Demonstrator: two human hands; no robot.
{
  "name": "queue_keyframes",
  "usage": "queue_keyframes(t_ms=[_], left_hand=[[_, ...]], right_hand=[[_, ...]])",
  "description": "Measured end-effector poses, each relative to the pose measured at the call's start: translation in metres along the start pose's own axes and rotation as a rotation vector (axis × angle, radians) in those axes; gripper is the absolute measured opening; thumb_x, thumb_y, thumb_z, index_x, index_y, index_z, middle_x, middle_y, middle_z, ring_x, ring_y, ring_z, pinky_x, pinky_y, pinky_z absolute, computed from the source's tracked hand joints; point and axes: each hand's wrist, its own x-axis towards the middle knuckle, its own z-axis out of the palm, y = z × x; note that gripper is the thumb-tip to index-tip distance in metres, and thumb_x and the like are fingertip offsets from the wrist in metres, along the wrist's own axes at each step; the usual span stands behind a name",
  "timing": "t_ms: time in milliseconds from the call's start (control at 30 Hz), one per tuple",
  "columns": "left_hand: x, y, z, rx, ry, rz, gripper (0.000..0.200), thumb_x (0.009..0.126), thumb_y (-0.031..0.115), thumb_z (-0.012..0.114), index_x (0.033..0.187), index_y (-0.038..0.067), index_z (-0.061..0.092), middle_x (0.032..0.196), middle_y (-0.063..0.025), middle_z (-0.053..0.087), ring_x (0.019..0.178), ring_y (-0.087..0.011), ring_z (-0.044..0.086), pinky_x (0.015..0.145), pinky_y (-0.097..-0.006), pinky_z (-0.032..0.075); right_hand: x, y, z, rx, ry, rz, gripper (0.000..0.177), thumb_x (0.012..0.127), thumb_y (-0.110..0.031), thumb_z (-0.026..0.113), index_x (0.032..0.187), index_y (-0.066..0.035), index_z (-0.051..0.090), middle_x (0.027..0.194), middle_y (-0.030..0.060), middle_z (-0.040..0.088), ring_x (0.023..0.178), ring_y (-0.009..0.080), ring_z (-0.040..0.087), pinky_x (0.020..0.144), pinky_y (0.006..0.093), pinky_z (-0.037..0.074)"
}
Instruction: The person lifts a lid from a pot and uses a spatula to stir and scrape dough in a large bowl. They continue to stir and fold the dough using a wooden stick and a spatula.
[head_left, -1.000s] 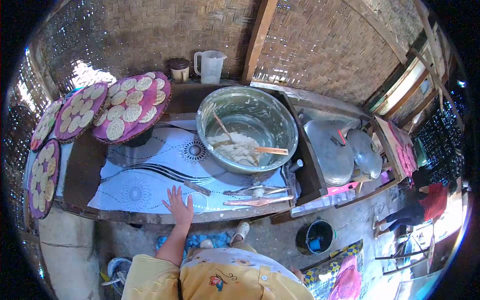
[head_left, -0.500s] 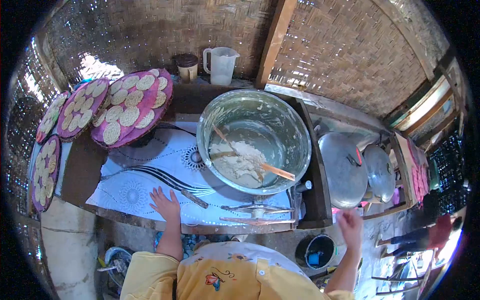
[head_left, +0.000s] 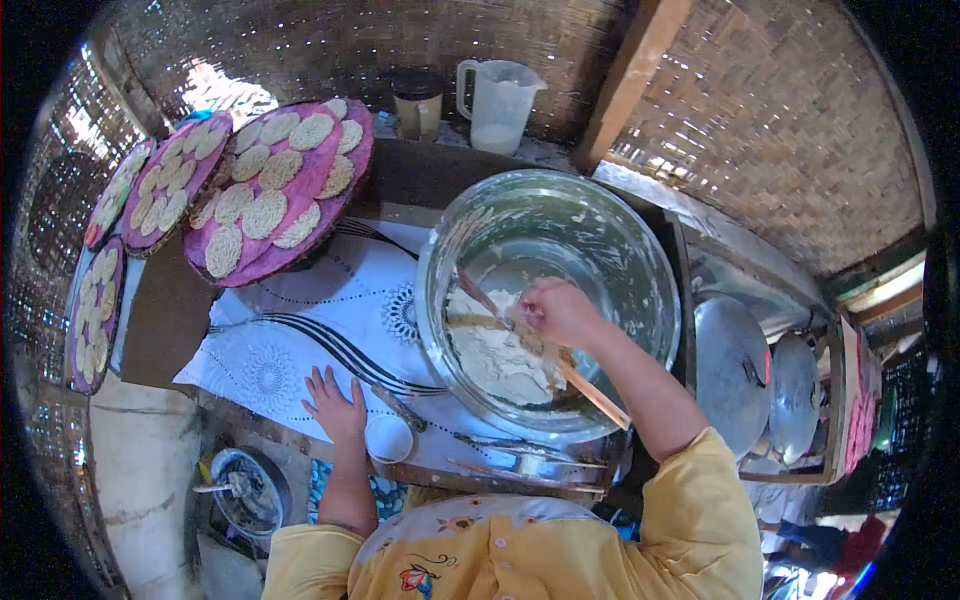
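Watching the head cam from my end: right hand (head_left: 555, 310) is down inside the big round metal basin (head_left: 640, 260), fist closed around a long wooden paddle (head_left: 592, 392) that slants out toward the near rim. The paddle's working end is buried in the pale dough (head_left: 490, 355) at the bottom. Left hand (head_left: 335, 405) is just lying flat with fingers spread, holding nothing, on the white cloth with black swirls (head_left: 290, 345) that covers most of the dark wooden table (head_left: 160, 315). A small round white cup (head_left: 388, 437) sits just beside that hand at the table's near edge, and some metal tongs-looking thing (head_left: 520, 452) lies along the edge below the basin, can't make it out properly. At the back left, round pink woven trays (head_left: 300, 170) loaded with pale round crackers lean in a row. A clear plastic jug (head_left: 497, 100) and a brown-lidded jar (head_left: 418, 100) stand at the back. The room is all woven bamboo wall (head_left: 780, 130) with a wooden post (head_left: 635, 70). Two domed metal lids (head_left: 730, 370) sit to the right.
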Motion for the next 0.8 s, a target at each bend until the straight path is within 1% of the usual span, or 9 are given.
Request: queue_keyframes(t_ms=[67, 167, 267, 367, 467, 667, 800], left_hand=[[0.002, 0.002, -0.001, 0.0, 0.005, 0.004, 0.056, 0.082, 0.038, 0.053, 0.127, 0.007, 0.042, 0.138, -0.015, 0.033, 0.131, -0.0339, 0.024, 0.102, -0.0599, 0.015], [0.002, 0.002, -0.001, 0.0, -0.008, -0.009, 0.056, 0.082, 0.038, 0.053, 0.127, 0.007, 0.043, 0.139, -0.0149, 0.033, 0.131, -0.0339, 0.024, 0.102, -0.0598, 0.014], [0.003, 0.003, -0.001, -0.007, -0.021, -0.026, 0.056, 0.081, 0.038, 0.053, 0.127, 0.006, 0.043, 0.14, -0.0142, 0.032, 0.132, -0.0336, 0.023, 0.103, -0.0596, 0.012], [0.002, 0.003, 0.0, 0.013, -0.012, -0.021, 0.056, 0.081, 0.038, 0.053, 0.127, 0.007, 0.043, 0.139, -0.0141, 0.032, 0.132, -0.0333, 0.023, 0.103, -0.0593, 0.012], [0.003, 0.005, -0.002, 0.007, -0.026, -0.033, 0.056, 0.081, 0.038, 0.052, 0.127, 0.007, 0.043, 0.139, -0.0141, 0.032, 0.132, -0.0331, 0.023, 0.103, -0.059, 0.011], [0.003, 0.004, 0.001, 0.025, -0.005, -0.013, 0.055, 0.081, 0.037, 0.053, 0.126, 0.007, 0.043, 0.139, -0.0143, 0.033, 0.132, -0.0335, 0.023, 0.103, -0.059, 0.012], [0.003, 0.005, 0.001, 0.019, -0.015, -0.013, 0.055, 0.081, 0.036, 0.053, 0.126, 0.007, 0.043, 0.139, -0.0145, 0.032, 0.132, -0.0341, 0.023, 0.103, -0.0592, 0.013]], right_hand=[[0.014, 0.001, 0.013, -0.086, -0.087, 0.061, 0.013, 0.07, -0.017, 0.06, 0.082, -0.013, 0.063, 0.082, 0.011, 0.057, 0.087, 0.0317, 0.056, 0.071, 0.0417, 0.048], [0.025, 0.012, 0.026, -0.115, -0.147, 0.01, 0.013, 0.07, -0.017, 0.059, 0.082, -0.014, 0.063, 0.084, 0.0116, 0.055, 0.089, 0.0322, 0.056, 0.071, 0.0415, 0.048], [0.027, 0.016, 0.029, -0.093, -0.151, -0.022, 0.014, 0.069, -0.017, 0.058, 0.083, -0.014, 0.063, 0.085, 0.0122, 0.056, 0.09, 0.0326, 0.055, 0.072, 0.0424, 0.048], [0.027, 0.017, 0.033, -0.112, -0.137, 0.045, 0.015, 0.069, -0.015, 0.057, 0.083, -0.013, 0.062, 0.087, 0.0119, 0.056, 0.091, 0.0327, 0.055, 0.073, 0.043, 0.048], [0.029, 0.022, 0.032, -0.078, -0.221, 0.083, 0.017, 0.068, -0.016, 0.058, 0.085, -0.013, 0.062, 0.089, 0.0121, 0.056, 0.091, 0.0329, 0.055, 0.073, 0.0435, 0.048], [0.03, 0.021, 0.032, -0.061, -0.25, 0.109, 0.015, 0.067, -0.016, 0.06, 0.081, -0.012, 0.06, 0.086, 0.0114, 0.055, 0.091, 0.0322, 0.055, 0.071, 0.0436, 0.049], [0.028, 0.018, 0.036, -0.039, -0.224, 0.063, 0.013, 0.066, -0.015, 0.06, 0.078, -0.011, 0.059, 0.084, 0.011, 0.055, 0.091, 0.0315, 0.055, 0.07, 0.0432, 0.049]])
